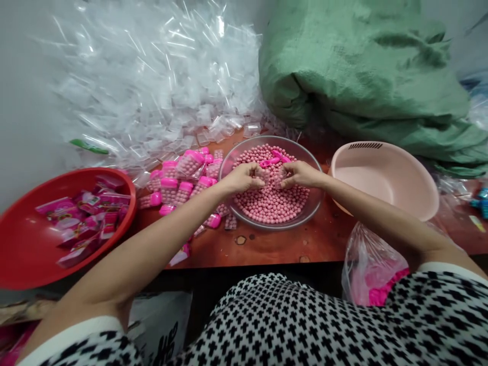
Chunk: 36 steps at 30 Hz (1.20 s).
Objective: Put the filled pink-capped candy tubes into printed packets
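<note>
Both hands are over a clear round bowl (275, 224) filled with small pink beads (270, 208). My left hand (244, 179) is closed in a pinch around a small clear plastic container (261, 176), low against the beads. Facing it, my right hand (300, 175) pinches another clear container (280, 179); its edges are hard to make out. Just beyond the fingers, bright pink plastic pieces (273, 158) lie on the beads. Left of the bowl is a pile of bead-filled clear containers with pink caps (185, 190).
Heaped clear empty containers (163, 76) rise behind the pile. A large green sack (362, 66) stands at back right. At left is a red basin (23, 244) with pink packets (89, 213); at right, a pale pink basin (366, 173). A plastic bag (371, 274) hangs below the table edge.
</note>
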Tool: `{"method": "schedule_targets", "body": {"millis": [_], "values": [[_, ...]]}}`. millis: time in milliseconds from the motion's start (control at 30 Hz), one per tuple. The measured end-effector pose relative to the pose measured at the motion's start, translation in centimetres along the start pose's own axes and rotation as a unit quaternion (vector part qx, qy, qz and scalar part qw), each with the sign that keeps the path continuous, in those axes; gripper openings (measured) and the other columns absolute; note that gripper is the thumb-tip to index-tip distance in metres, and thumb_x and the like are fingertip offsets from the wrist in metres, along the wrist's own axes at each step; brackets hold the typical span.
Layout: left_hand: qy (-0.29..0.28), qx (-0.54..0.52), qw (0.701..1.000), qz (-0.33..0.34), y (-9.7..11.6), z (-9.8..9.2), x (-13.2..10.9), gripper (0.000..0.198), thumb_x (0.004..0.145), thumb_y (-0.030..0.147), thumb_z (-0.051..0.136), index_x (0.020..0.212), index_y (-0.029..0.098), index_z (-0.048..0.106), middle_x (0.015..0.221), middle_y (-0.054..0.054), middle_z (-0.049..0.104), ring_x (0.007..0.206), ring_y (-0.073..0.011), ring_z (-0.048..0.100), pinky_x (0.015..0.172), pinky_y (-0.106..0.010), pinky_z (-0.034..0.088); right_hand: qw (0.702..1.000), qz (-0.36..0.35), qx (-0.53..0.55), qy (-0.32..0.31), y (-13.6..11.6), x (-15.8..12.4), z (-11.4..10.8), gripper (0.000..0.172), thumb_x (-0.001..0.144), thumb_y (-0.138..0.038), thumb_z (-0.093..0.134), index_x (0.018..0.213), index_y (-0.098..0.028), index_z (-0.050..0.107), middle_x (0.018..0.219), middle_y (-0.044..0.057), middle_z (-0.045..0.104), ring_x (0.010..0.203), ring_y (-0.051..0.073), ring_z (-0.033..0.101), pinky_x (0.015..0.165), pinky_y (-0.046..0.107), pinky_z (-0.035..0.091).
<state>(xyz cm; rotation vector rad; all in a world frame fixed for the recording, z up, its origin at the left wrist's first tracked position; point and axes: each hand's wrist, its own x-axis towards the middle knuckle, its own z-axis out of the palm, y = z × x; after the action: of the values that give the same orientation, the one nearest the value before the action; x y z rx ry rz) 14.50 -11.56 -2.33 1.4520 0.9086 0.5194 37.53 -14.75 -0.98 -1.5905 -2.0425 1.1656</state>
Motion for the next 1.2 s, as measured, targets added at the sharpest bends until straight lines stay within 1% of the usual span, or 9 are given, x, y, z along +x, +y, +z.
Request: {"method": "schedule_targets", "body": {"millis": [67,167,333,467,567,700,933,1067,1200], "values": [[0.008,-0.137,0.990,-0.018,0.0,0.7,-0.8,0.032,0.055,0.012,0.078,0.078,0.016,0.056,0.074,0.002,0.061,0.067,-0.0114,0.058,0.070,-0.028,0.048,0.998,0.006,0.065,0.005,-0.2,-0.2,0.3,0.025,0.064,-0.028,0.076,0.079,-0.018,0.059,0.073,-0.003,0.063,0.071,0.015,0.060,0.071,0.031,0.049],[0.025,-0.219,0.975,0.002,0.1,1.4,-1.5,0.038,0.053,0.012,0.081,0.081,0.015,0.057,0.077,0.002,0.062,0.072,-0.0111,0.060,0.075,-0.029,0.050,0.993,-0.005,0.117,0.025,-0.2,-0.1,0.8,0.028,0.063,-0.032,0.076,0.079,-0.018,0.058,0.074,-0.001,0.065,0.071,0.016,0.061,0.070,0.032,0.051],[0.032,-0.163,0.981,0.100,0.1,0.8,-1.6,0.037,0.054,0.018,0.082,0.084,0.014,0.060,0.082,0.001,0.064,0.080,-0.0131,0.062,0.077,-0.027,0.049,0.985,-0.052,0.144,0.078,0.3,0.4,0.9,0.032,0.058,-0.037,0.081,0.076,-0.018,0.062,0.078,0.001,0.067,0.077,0.018,0.062,0.074,0.035,0.052],[0.044,-0.119,0.985,0.116,-0.5,0.3,-1.6,0.034,0.059,0.023,0.081,0.086,0.014,0.062,0.085,-0.001,0.066,0.082,-0.0136,0.062,0.077,-0.027,0.049,0.982,-0.069,0.154,0.082,0.6,0.4,0.9,0.032,0.058,-0.038,0.082,0.076,-0.018,0.063,0.081,0.001,0.067,0.080,0.019,0.063,0.078,0.035,0.052],[0.061,-0.132,0.982,0.117,-0.8,0.7,-2.0,0.038,0.062,0.030,0.082,0.091,0.014,0.063,0.086,-0.001,0.066,0.082,-0.0142,0.063,0.079,-0.029,0.051,0.994,-0.055,0.076,0.061,0.6,0.0,0.9,0.029,0.062,-0.037,0.080,0.078,-0.018,0.065,0.077,0.000,0.067,0.074,0.016,0.062,0.074,0.032,0.049],[0.070,-0.168,0.976,0.123,-0.6,1.5,-3.0,0.042,0.067,0.039,0.082,0.095,0.015,0.064,0.093,-0.002,0.067,0.086,-0.0155,0.065,0.083,-0.033,0.055,0.992,-0.014,-0.128,0.004,0.5,-0.5,0.3,0.022,0.068,-0.030,0.078,0.086,-0.018,0.071,0.075,-0.001,0.069,0.072,0.016,0.061,0.068,0.027,0.043],[0.146,-0.241,0.953,0.110,-0.9,1.9,-3.1,0.045,0.062,0.044,0.085,0.088,0.015,0.062,0.090,-0.002,0.068,0.080,-0.0134,0.065,0.077,-0.031,0.059,0.938,0.021,-0.299,0.173,-0.5,2.8,-1.8,0.026,0.089,-0.029,0.055,0.104,-0.021,0.075,0.107,0.007,0.075,0.094,0.023,0.067,0.079,0.031,0.044],[0.164,-0.232,0.952,0.114,-1.3,1.9,-3.0,0.044,0.063,0.042,0.084,0.091,0.015,0.063,0.089,-0.002,0.068,0.081,-0.0144,0.066,0.075,-0.031,0.060,0.907,0.054,-0.376,0.181,-1.3,4.9,-2.3,0.033,0.091,-0.029,0.048,0.111,-0.022,0.073,0.117,0.010,0.072,0.098,0.027,0.066,0.075,0.033,0.045],[0.198,-0.231,0.941,0.146,-1.5,1.9,-3.0,0.042,0.067,0.041,0.082,0.097,0.017,0.066,0.092,-0.002,0.067,0.085,-0.0148,0.066,0.076,-0.030,0.060,0.912,-0.030,-0.382,0.145,-1.3,4.8,-2.6,0.030,0.091,-0.027,0.049,0.108,-0.020,0.073,0.114,0.009,0.072,0.098,0.026,0.066,0.073,0.032,0.044]]}}
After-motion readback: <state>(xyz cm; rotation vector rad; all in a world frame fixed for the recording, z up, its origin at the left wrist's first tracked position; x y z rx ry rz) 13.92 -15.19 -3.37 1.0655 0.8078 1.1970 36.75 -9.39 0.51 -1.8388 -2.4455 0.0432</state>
